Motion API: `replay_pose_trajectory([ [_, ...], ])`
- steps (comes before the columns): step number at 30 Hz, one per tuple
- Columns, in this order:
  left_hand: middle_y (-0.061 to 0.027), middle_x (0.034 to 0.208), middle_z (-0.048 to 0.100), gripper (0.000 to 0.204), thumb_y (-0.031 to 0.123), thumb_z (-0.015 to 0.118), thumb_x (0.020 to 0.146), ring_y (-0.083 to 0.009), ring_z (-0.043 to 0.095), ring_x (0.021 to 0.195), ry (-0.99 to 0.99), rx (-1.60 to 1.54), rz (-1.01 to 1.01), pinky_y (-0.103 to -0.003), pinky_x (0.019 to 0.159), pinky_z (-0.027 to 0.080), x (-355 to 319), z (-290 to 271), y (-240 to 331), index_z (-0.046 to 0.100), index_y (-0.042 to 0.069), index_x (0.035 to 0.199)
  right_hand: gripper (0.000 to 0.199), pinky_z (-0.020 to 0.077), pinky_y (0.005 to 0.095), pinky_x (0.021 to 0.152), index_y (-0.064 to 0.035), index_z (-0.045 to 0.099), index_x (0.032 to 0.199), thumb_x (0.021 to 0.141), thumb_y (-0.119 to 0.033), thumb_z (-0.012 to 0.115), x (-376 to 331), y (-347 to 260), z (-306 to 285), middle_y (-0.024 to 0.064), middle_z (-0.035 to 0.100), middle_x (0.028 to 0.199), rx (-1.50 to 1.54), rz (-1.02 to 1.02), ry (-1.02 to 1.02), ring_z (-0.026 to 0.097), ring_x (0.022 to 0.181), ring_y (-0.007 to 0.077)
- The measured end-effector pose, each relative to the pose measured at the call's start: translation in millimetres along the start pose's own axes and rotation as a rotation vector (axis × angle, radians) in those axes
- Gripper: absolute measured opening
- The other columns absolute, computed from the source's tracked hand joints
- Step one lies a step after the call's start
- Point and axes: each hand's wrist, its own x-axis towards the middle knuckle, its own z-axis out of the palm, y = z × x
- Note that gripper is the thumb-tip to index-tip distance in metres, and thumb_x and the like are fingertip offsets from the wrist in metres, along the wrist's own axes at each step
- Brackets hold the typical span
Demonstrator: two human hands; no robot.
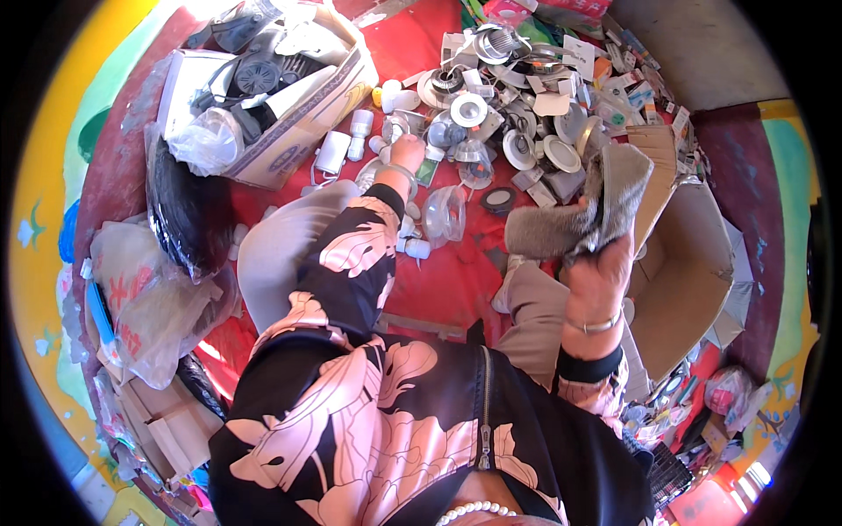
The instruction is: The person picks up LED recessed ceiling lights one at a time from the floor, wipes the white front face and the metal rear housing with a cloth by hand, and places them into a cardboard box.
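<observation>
A red cloth [438,280] spread on the floor carries everything. A heap of round white and silver light fittings [509,114] lies at its far side, with small white plastic parts [338,149] just beside it. An open cardboard box [289,114] full of dark parts sits at the left, an empty brown carton [684,272] at the right, and clear plastic bags [140,298] near the left edge.

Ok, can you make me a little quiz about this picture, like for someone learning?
1. True or false: the right hand holds a grey cloth.
2. What colour is the sheet under the round lamp parts?
3. The left hand reaches into: A) the lamp parts, B) the open box, C) the black bag.

Key: 1 true; 2 red; 3 A.
</observation>
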Motion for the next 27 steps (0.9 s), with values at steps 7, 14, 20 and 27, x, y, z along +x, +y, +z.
replay_pose_trajectory([
  [7,-0.0245,0.107,0.059,0.049,0.017,0.056,0.075,-0.0375,0.056,0.104,0.068,0.241,0.11,-0.042,0.09,0.043,42.5,38.1,-6.4,0.048,-0.001,0.119,0.026,0.0507,0.0394,0.071,-0.0014,0.059,0.099,0.09,-0.023,0.048,-8.6,-0.2,15.3,0.0124,0.064,0.083,-0.009,0.099,0.121,0.062,0.076,0.0254],
  [14,-0.0134,0.079,0.066,0.017,0.008,0.053,0.08,-0.0252,0.064,0.078,-0.047,0.257,0.14,-0.036,0.07,0.049,61.6,56.2,-50.2,0.067,0.001,0.081,0.024,0.0512,0.0392,0.071,-0.001,0.058,0.101,0.091,-0.02,0.048,-7.2,0.7,15.3,0.0127,0.064,0.088,0.013,0.148,0.096,0.062,0.078,0.0253],
  [20,-0.0056,0.063,0.062,0.02,0.015,0.062,0.081,-0.0168,0.061,0.066,0.126,-0.468,0.161,-0.029,0.068,0.048,-24.6,84.9,-1.5,0.068,-0.002,0.089,0.024,0.052,0.0378,0.076,-0.0022,0.058,0.105,0.092,-0.021,0.049,-1.8,1.3,-2.1,0.0109,0.064,0.096,0.085,0.06,0.0,0.062,0.084,0.0248],
  [27,-0.0151,0.104,0.059,0.018,0.012,0.066,0.079,-0.0236,0.06,0.092,0.29,-0.277,0.616,-0.031,0.077,0.048,-113.0,49.4,76.8,0.068,-0.001,0.092,0.025,0.055,0.0351,0.07,-0.0008,0.057,0.109,0.093,-0.017,0.046,11.8,-15.3,-14.0,0.0096,0.065,0.098,-0.177,-0.034,0.068,0.065,0.084,0.0235],
])
